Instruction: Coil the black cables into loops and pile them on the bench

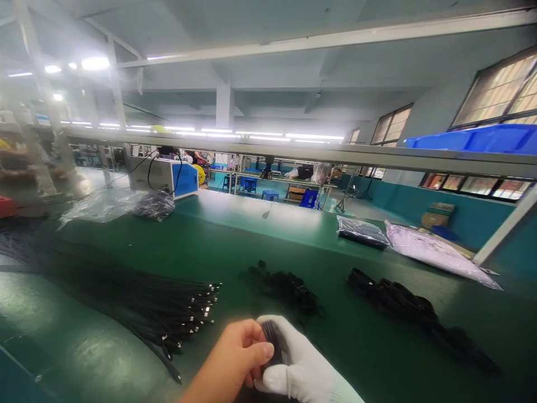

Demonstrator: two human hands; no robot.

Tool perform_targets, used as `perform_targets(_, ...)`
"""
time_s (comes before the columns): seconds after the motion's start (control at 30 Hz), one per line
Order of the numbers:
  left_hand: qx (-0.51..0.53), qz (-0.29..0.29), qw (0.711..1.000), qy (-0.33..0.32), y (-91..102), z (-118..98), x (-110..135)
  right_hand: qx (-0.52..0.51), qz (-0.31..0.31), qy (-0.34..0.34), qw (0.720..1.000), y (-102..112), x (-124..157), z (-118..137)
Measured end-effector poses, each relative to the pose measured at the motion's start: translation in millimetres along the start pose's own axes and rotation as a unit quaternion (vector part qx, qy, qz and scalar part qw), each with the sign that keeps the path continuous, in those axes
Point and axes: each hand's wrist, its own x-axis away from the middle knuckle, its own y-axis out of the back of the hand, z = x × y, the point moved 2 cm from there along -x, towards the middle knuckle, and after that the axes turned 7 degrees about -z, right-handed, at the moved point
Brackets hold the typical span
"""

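Observation:
A black coiled cable (pixel 274 338) is held between my two hands at the bottom centre. My bare left hand (pixel 240 351) pinches its near side with thumb and fingers. On my right hand (pixel 305 358) is a white glove, and its fingers wrap round the coil from the other side. To the left lies a wide bundle of straight black cables (pixel 126 291), their metal plugs pointing toward my hands. Just beyond my hands sits a loose heap of small black loops (pixel 293 290), too blurred to name. Several coiled black cables (pixel 398 302) form a row at the right.
All this lies on a green tabletop (pixel 201 246). A blue and white machine (pixel 184 178) stands at the back left beside clear plastic bags (pixel 100 206). Farther right are a bagged black item (pixel 363 232) and a pale plastic bag (pixel 436 254). A shelf rail (pixel 293 148) crosses above.

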Motion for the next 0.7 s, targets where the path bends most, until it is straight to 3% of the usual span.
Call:
perform_targets(0.2, 0.068, 0.046, 0.996, -0.028, -1.9, -4.2, 3.0, -0.058, 0.004, -0.050, 0.997, 3.6, -0.8, -5.5)
perform_targets(0.37, 0.060, 0.032, 0.997, -0.036, -3.2, -9.8, 6.5, -0.060, -0.030, -0.029, 0.997, 0.8, 1.6, -2.6)
perform_targets(0.5, 0.093, 0.048, 0.994, -0.026, -2.3, -11.4, 9.6, -0.114, 0.011, -0.058, 0.992, 0.6, 2.7, -6.2)
perform_targets(0.57, 0.104, 0.050, 0.993, -0.018, -1.8, -12.0, 10.7, -0.103, -0.002, -0.062, 0.993, 2.3, 0.7, -9.3)
perform_targets(0.7, 0.018, 0.034, 0.998, -0.050, -1.4, -14.9, 11.1, -0.037, -0.022, -0.054, 0.998, 2.7, -1.2, -9.0)
